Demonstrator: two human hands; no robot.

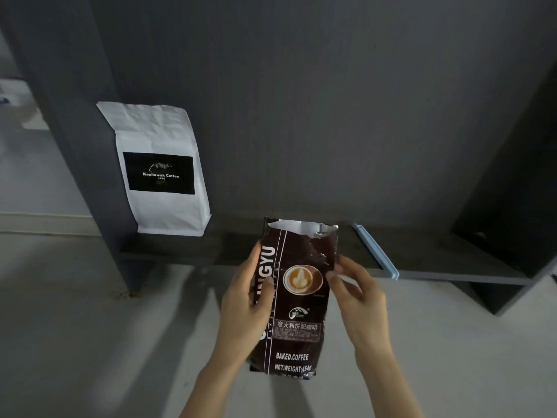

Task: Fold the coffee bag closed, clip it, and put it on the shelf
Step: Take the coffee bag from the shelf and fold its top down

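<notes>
A dark brown coffee bag (297,324) with a latte picture and white lettering is held upright in front of the shelf. Its top is torn open and the silver lining shows. My left hand (245,309) grips the bag's left edge, thumb on the front. My right hand (358,294) pinches the bag's right edge at mid height. A long pale blue clip (376,251) lies on the dark shelf board (452,267), to the right of the bag's top, untouched.
A white coffee bag (159,170) with a black label stands on the shelf at the left, leaning against the dark back panel. Dark side panels frame the shelf left and right. A pale floor lies below.
</notes>
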